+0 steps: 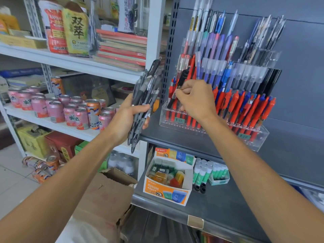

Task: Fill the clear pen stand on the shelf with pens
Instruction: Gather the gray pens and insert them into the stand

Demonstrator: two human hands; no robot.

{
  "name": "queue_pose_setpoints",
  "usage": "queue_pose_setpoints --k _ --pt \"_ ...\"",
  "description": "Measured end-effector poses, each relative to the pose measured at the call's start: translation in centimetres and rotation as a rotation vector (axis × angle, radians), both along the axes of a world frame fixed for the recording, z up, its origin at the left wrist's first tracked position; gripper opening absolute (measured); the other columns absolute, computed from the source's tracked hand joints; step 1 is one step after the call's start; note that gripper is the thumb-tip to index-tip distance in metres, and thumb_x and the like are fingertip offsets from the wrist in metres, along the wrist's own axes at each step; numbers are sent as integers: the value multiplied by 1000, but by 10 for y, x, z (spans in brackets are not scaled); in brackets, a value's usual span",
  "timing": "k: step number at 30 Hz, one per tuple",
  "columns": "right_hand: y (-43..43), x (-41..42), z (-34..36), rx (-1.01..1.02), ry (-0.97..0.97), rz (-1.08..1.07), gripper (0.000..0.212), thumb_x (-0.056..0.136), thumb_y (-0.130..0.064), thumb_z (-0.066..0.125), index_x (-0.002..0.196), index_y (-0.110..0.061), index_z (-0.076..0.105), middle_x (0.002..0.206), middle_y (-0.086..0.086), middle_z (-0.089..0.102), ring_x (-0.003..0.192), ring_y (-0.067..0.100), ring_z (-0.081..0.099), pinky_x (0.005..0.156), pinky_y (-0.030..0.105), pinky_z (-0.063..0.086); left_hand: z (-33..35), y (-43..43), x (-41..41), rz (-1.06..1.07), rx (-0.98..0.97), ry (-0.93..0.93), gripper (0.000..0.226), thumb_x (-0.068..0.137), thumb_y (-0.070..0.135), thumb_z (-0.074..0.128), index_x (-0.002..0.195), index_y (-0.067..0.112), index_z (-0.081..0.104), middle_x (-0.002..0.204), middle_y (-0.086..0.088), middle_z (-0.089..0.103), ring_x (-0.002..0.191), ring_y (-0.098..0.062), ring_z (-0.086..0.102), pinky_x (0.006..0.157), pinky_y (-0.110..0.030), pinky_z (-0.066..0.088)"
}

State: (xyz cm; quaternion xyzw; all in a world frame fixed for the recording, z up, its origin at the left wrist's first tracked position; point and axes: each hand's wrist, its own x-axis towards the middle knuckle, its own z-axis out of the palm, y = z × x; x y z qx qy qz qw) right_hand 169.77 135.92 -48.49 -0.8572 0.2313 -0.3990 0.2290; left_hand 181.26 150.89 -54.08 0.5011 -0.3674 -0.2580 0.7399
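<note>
Several black pens (145,95) sit bunched in the left grip (129,118), while the right grip (194,100) pinches a single pen (178,85) at the left end of the clear pen stand (261,137) on the grey shelf (157,135).

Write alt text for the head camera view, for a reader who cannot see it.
The right hand pinches a black pen tilted at the left end of a clear pen stand on a grey shelf, crowded with red and blue pens. The left hand grips a bundle of black pens beside it.
</note>
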Motion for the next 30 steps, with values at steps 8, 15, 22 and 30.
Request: queue_pose_setpoints --k 8,15,22,30 --pt "7 11 -15 21 47 -49 4 86 -22 67 84 -24 63 68 -8 71 79 15 69 86 36 56 -5 -5 2 -6 -8 19 26 92 4 52 116 14 49 67 -4 55 52 -23 47 52 -31 39" --pt "9 14 -16 -8 52 -114 11 84 -33 68 85 -23 69 81 -3 74 87 20 70 84 38 56 -6 -10 -2 5 3 3 29 92 4 53 118 14 49 70 -5 54 51 -21 47 53 -32 39" --pt "8 15 -20 -2 -17 -117 26 88 -36 71 68 -23 60 65 -5 70 75 16 69 84 37 55 -5 -17 -6 -6 1 13 27 92 3 52 118 11 48 67 -4 51 51 -23 45 52 -32 38" --pt "3 16 -7 -102 153 -138 24 90 -39 66 78 -19 72 82 -1 74 87 23 70 81 36 55 -2 -20 -8 1 -1 11 26 92 2 52 116 11 48 67 -5 52 52 -23 45 51 -31 38"
